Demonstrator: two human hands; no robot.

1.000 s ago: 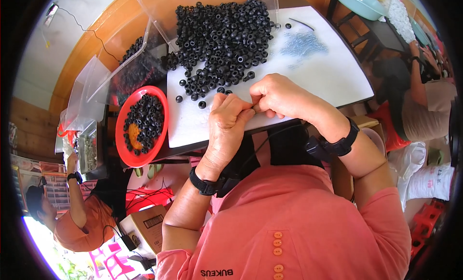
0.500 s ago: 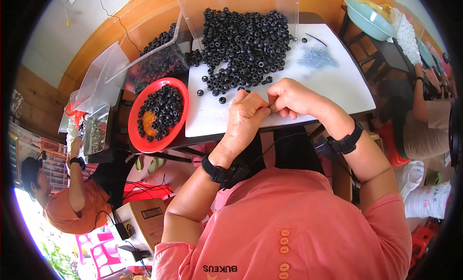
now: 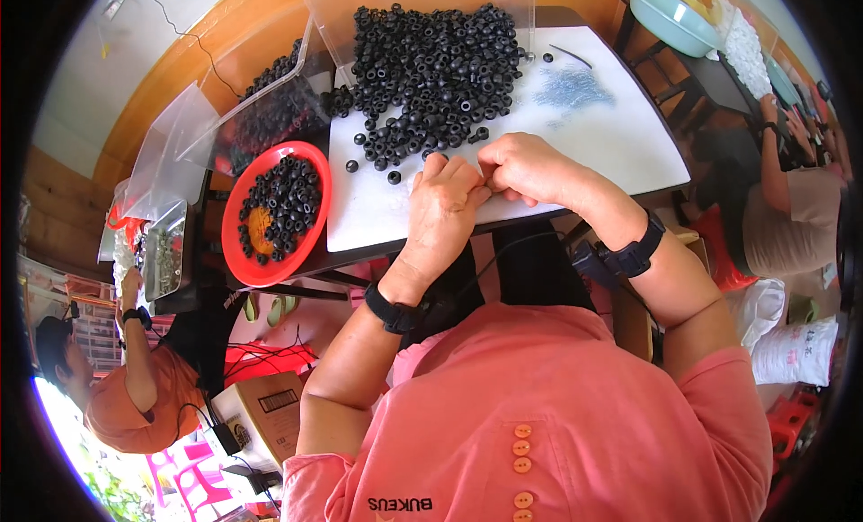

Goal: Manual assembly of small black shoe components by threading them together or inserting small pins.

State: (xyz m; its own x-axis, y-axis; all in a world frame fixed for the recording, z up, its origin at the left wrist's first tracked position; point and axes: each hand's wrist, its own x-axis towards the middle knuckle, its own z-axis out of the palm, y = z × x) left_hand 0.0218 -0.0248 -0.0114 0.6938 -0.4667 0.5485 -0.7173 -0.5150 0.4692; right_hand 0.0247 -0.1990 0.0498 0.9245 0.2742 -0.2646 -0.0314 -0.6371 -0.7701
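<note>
My left hand (image 3: 444, 203) and my right hand (image 3: 532, 170) meet at the front part of a white mat (image 3: 629, 149), fingertips touching or nearly so. Both are closed in a pinch, and whatever sits between the fingers is hidden or too small to make out. Just beyond them spreads a heap of black beads (image 3: 431, 73) with round holes, a few lying loose close to my left hand. To the right of the heap lie a scatter of tiny pale-blue pieces (image 3: 573, 89) and a thin dark strip (image 3: 571, 55).
A red plate (image 3: 230, 230) with more black beads stands left of the mat. Behind it is a clear plastic bin (image 3: 202, 149) of beads. A light-blue basin (image 3: 670, 23) rests on a table at the far right. Other people sit at the left and right, near a cardboard box (image 3: 270, 410).
The whole view has shifted, so the table and its contents appear slightly further left and up. My hands stay together in their pinch with only slight finger movement.
</note>
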